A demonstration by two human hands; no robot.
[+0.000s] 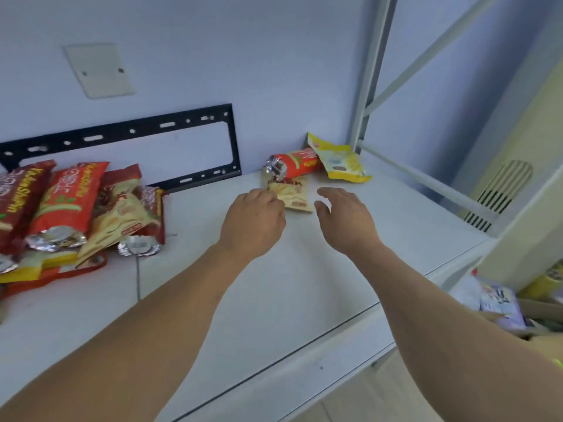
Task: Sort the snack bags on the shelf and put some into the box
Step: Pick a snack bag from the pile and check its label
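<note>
Three snack bags lie at the back right of the white shelf (274,284): a small cream bag (294,193), an orange-red bag (297,164) behind it, and a yellow bag (341,161) in the corner. My left hand (254,220) pinches the near left edge of the cream bag. My right hand (344,216) hovers just right of that bag with fingers spread and holds nothing. A pile of red, orange and cream snack bags (70,208) lies at the shelf's left.
A black metal bracket (128,132) is fixed to the wall behind the shelf. White shelf posts (371,71) rise at the right. Below the shelf's right end stands a cardboard box (536,309) with packets in it.
</note>
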